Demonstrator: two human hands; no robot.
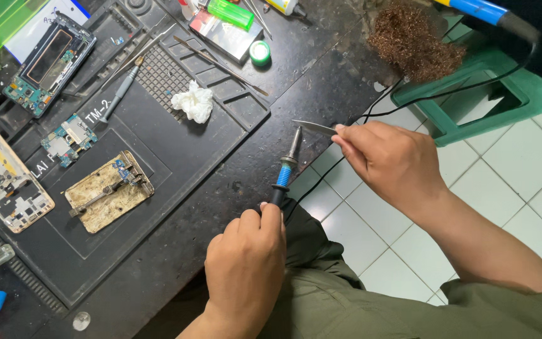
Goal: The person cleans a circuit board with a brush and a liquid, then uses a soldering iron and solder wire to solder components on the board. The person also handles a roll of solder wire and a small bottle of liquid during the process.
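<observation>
My left hand (246, 263) grips the black and blue handle of a soldering iron (285, 168), its metal tip pointing up and away from me. My right hand (387, 160) pinches a thin metal blade (313, 127), whose point sits just right of the iron's tip. Both are held over the edge of the dark workbench (321, 81). The iron's black cord (409, 100) runs off to the upper right.
A black repair mat (158, 157) carries a crumpled white tissue (194, 102), a rusty board holder (108, 190), small circuit boards (68, 139), opened phones (51, 63) and tweezers. Brass wool (412, 39) sits at the back. A green stool (472, 94) stands on the white tiled floor.
</observation>
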